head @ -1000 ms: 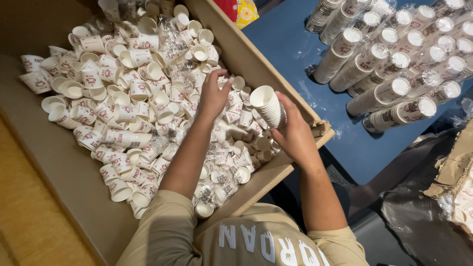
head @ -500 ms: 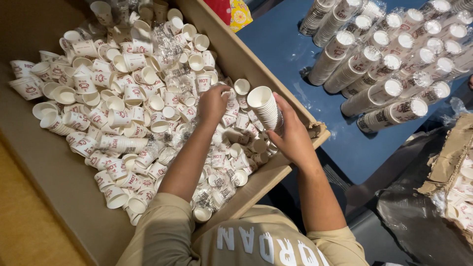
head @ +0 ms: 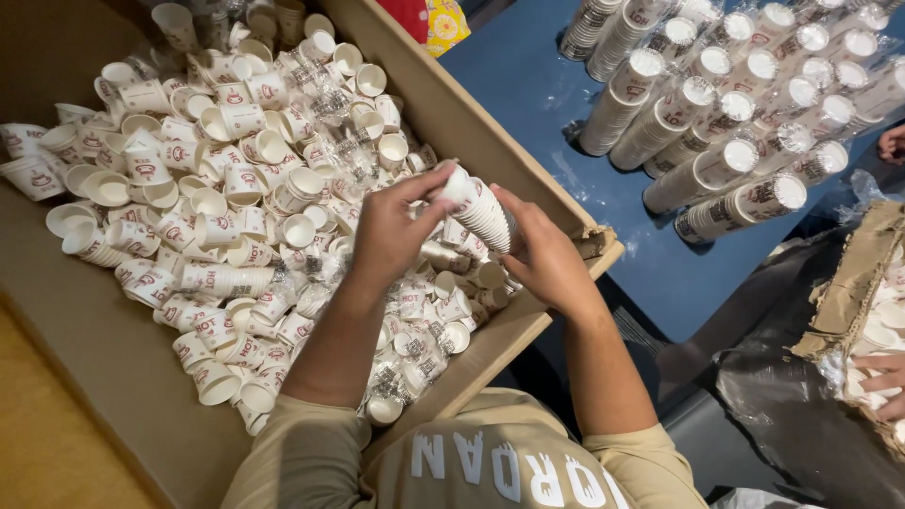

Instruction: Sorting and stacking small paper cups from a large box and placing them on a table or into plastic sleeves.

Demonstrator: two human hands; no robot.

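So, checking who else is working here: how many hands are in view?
4. The left hand and right hand both grip the stack of cups; a third hand at the upper right edge; a fourth hand at lower right. Others may be hidden.

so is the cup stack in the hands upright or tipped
Tipped: the short stack of white paper cups lies slanted between the left hand and right hand, over the cardboard box.

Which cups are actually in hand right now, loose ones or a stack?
A short nested stack of white paper cups, held above the cardboard box between the left hand and right hand; the rest lie loose inside.
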